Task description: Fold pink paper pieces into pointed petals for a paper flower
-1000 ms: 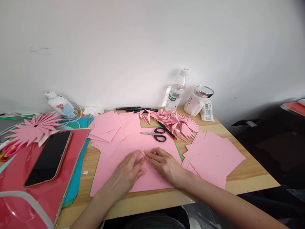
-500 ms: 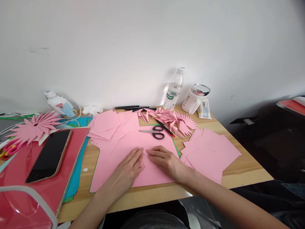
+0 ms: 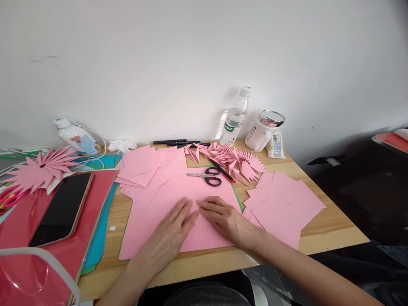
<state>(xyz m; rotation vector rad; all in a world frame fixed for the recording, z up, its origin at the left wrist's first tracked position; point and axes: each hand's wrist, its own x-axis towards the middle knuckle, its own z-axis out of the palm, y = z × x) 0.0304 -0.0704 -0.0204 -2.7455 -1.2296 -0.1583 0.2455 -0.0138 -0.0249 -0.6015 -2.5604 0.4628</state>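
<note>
My left hand (image 3: 174, 225) lies on the pink sheets with its fingers stretched out and its thumb apart. Across from it, my right hand (image 3: 225, 219) rests with fingers extended close together. Between them is a small folded piece of pink paper (image 3: 195, 211); the fingertips of both hands touch it, and the fingers hide much of it. Underneath lies a large pink sheet (image 3: 146, 229) with green edges showing below. Black-handled scissors (image 3: 212, 176) lie just beyond the hands, beside a black pen (image 3: 223, 171).
Pink paper squares are piled at left (image 3: 140, 165) and right (image 3: 283, 204). Folded pink pieces (image 3: 245, 159) lie behind. A water bottle (image 3: 236, 119), white mug (image 3: 263, 131) and several pens (image 3: 172, 143) line the wall. At left are a phone (image 3: 62, 210) and a pink paper pinwheel shape (image 3: 41, 168).
My left thumb has moved a little up and right across the folded paper. The right hand stays nearly in place. The whole view has shifted slightly.
</note>
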